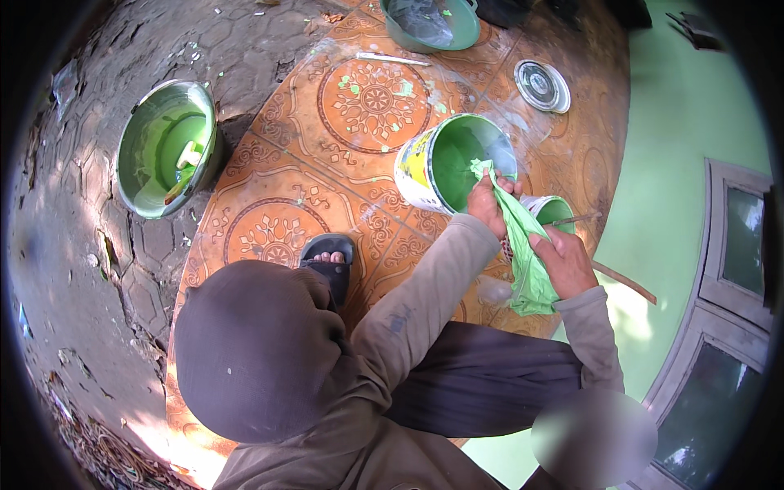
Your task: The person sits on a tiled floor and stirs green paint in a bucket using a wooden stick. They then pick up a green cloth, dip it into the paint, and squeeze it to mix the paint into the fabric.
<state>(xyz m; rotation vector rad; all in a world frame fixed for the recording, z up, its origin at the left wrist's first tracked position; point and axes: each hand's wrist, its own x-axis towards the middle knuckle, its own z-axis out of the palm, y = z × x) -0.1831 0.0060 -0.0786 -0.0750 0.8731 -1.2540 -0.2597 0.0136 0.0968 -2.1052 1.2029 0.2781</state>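
Patterned orange tiles [359,155] are paint-flecked; a crumpled green cloth [527,261] is gripped by both hands, left [487,202] and right [565,261], at a tilted round paint can [453,163].

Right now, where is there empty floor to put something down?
There is bare patterned tile between the metal basin, the tipped paint bucket and the green tub. There is a smaller patch between the round lid and the bucket. It is crowded where both hands, left and right, grip the green plastic bag over the small can.
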